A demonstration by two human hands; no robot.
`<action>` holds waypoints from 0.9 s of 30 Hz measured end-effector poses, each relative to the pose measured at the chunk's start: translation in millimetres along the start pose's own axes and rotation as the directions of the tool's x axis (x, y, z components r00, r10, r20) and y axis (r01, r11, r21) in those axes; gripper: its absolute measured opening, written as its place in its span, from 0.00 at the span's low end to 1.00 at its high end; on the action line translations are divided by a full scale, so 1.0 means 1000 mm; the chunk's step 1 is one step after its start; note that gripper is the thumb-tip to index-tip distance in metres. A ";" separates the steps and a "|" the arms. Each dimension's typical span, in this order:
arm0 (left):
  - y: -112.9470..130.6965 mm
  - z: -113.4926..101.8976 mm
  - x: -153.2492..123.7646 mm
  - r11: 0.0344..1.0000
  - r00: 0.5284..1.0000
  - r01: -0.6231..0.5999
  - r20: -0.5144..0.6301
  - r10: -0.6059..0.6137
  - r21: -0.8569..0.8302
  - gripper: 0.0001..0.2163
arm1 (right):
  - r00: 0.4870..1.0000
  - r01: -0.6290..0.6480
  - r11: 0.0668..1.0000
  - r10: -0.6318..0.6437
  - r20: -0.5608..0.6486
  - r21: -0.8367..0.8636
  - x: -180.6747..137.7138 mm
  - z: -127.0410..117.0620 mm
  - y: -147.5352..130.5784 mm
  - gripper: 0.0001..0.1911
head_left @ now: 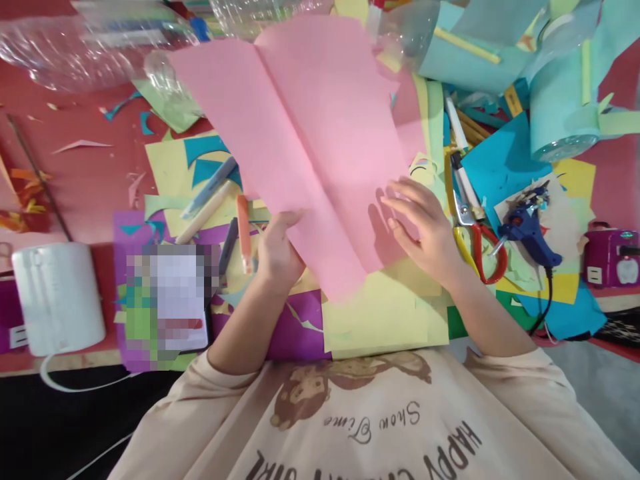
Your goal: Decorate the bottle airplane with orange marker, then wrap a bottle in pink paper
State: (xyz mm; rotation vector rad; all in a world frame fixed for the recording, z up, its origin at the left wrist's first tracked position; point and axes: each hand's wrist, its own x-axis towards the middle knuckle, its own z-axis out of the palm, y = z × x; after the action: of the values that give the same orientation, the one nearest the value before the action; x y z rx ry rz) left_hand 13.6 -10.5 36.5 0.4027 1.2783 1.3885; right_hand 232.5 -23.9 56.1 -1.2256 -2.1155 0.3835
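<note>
A large pink sheet of paper (320,147) with a lengthwise crease is lifted above the table in front of me. My left hand (283,247) grips its lower left edge, thumb on top and the other fingers hidden underneath. Beside the right edge is my right hand (423,227), fingers apart and curved, casting a shadow on the sheet; whether the fingertips touch it I cannot tell. Beneath the sheet lie pale yellow papers (380,327) and a purple sheet (300,327).
Right of me lie red-and-yellow scissors (483,250), a blue glue gun (533,230) and a turquoise-covered bottle (563,107). Several markers (243,233), a phone (180,300) and a white power box (57,297) are at left. Clear plastic bottles (75,53) line the back.
</note>
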 end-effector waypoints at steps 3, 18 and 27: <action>0.001 0.003 -0.001 0.988 0.989 -0.147 0.003 0.147 0.037 0.05 | 0.995 -0.087 0.996 0.088 0.057 -0.028 -0.007 -0.009 -0.011 0.16; 0.001 0.006 -0.005 0.977 0.979 -0.205 -0.002 0.205 0.056 0.06 | 0.828 -0.464 0.681 0.561 -0.005 -0.567 -0.105 -0.070 0.005 0.19; 0.001 0.008 -0.009 0.983 0.989 -0.142 -0.019 0.145 0.115 0.07 | 0.793 -0.217 0.614 0.564 0.229 -0.759 -0.084 -0.077 0.012 0.32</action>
State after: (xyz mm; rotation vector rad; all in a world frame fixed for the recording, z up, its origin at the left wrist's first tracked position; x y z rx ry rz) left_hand 22.2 -15.0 43.9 0.5641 1.3767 1.4497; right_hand 320.6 -94.4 73.9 -2.2951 -2.4602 0.0111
